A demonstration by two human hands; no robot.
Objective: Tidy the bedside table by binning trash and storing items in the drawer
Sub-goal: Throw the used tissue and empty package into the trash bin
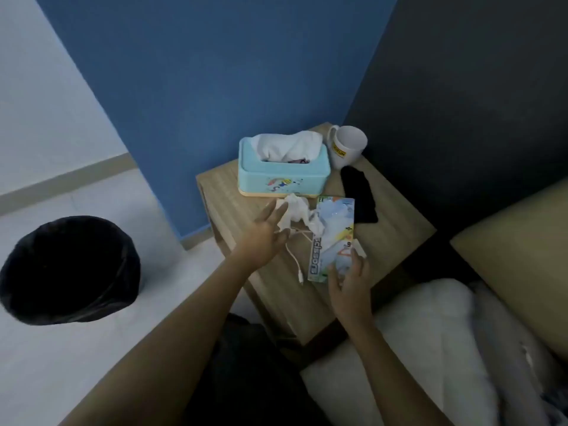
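On the wooden bedside table lies a crumpled white tissue. My left hand is spread open right beside it, fingertips touching its left edge. A scissors package lies flat next to the tissue. My right hand rests on the package's near end, fingers curled around its edge. A white cable runs out from under the tissue toward the table's front. A black item lies behind the package.
A light blue tissue box and a white mug stand at the back of the table. A bin with a black liner sits on the floor to the left. A bed with pillows is at the right.
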